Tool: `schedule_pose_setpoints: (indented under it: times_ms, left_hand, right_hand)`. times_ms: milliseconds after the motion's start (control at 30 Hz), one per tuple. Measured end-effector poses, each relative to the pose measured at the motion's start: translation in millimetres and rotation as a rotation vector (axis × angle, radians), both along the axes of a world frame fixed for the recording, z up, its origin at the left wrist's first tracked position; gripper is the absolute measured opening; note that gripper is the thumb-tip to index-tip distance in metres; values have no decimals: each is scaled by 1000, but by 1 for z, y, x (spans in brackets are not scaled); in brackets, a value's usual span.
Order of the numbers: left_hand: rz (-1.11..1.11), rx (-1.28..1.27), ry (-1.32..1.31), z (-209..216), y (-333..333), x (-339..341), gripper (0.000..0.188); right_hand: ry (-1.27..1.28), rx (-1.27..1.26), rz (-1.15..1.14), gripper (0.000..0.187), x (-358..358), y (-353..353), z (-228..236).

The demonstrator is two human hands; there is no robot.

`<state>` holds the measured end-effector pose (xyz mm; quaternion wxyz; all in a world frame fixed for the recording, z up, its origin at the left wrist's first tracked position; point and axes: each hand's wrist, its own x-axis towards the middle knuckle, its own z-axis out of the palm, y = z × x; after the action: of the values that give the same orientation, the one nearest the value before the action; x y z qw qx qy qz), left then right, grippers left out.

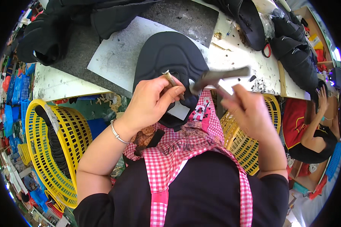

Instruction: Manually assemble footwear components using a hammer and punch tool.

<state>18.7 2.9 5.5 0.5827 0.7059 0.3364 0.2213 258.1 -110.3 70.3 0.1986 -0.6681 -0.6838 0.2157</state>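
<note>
A black padded piece (pixel 166 45) with a rounded far end and moulded ridges lies in front of me, reaching over the table's near edge. My left hand (pixel 151 99) is closed around a short metal punch (pixel 169 78), tilted over the middle of the pad. The punch's lower tip is partly hidden by my fingers. My right hand (pixel 249 109), smeared by motion, grips the handle of a hammer (pixel 216 77), its head just right of the punch and apart from it. A pale rectangular patch (pixel 179 111) shows near the pad's close end.
A light sheet (pixel 115 56) and a dark mat (pixel 185 17) lie under the pad on the white table (pixel 60 81). Red-handled scissors (pixel 267 50) and several black padded pieces (pixel 293 56) are at the right. Yellow baskets (pixel 74 125) flank me. Another person (pixel 318 142) works at far right.
</note>
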Motion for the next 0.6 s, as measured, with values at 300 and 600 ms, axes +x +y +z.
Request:
schedule_pose_setpoints:
  times_ms: [300, 600]
  left_hand:
    - [-47, 420, 86, -1, -4, 8, 9]
    - [-94, 827, 176, -2, -18, 8, 13]
  right_hand:
    - [56, -133, -50, 23, 5, -4, 6]
    - [122, -6, -144, 25, -15, -20, 16]
